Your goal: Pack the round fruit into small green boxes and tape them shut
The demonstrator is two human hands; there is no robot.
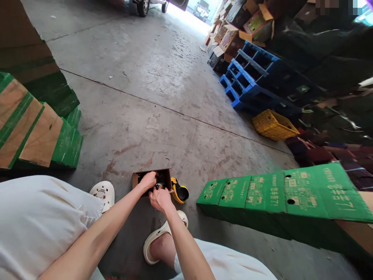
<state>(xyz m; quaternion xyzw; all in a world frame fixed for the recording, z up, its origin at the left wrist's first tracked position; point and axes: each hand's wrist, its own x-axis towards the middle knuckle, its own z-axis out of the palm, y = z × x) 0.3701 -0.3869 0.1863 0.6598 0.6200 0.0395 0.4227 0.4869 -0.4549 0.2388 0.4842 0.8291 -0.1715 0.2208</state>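
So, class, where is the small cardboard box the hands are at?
In the head view, the small cardboard box sits on the floor, below and left of centre, with left hand and right hand at its opening and a yellow-and-black object on its right.

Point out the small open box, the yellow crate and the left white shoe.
Small open box [135, 182]: head view, left wall.
Yellow crate [266, 126]: head view, side wall.
Left white shoe [108, 193]: head view, toe.

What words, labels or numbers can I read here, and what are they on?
Green boxes on the right: pale lettering ending in what looks like "71", not certain; the other characters and fine print are too blurred to read.
Green boxes on the left: faint print, unreadable.
Small box: no readable text.
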